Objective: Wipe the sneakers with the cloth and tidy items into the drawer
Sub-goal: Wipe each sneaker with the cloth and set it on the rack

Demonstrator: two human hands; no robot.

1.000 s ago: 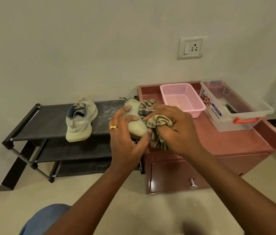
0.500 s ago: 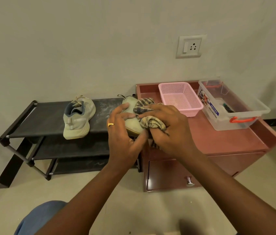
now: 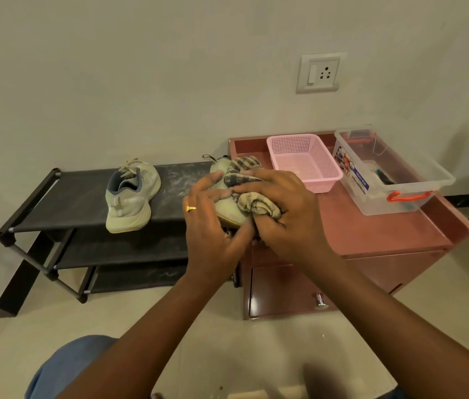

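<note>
The left hand point(image 3: 213, 226), with a gold ring point(image 3: 191, 209) on one finger, is curled round a pale sneaker point(image 3: 226, 207) and holds it up in front of the left edge of the reddish-brown cabinet point(image 3: 371, 234). The right hand point(image 3: 288, 214) grips a bunched striped cloth point(image 3: 253, 197) and presses it against that sneaker's side. The second sneaker point(image 3: 132, 197) stands upright on the top shelf of a black shoe rack point(image 3: 63, 208), well to the left of the cabinet. On the cabinet's top surface, toward the back, sits a pink mesh basket point(image 3: 293, 137). Just to its right is a clear plastic box point(image 3: 377, 203) with orange handles and a dark pen-like item inside. The cabinet's drawer point(image 3: 282, 286) is closed, its metal knob point(image 3: 321, 302) facing forward. A wall socket point(image 3: 321, 72) is mounted above the cabinet.
</note>
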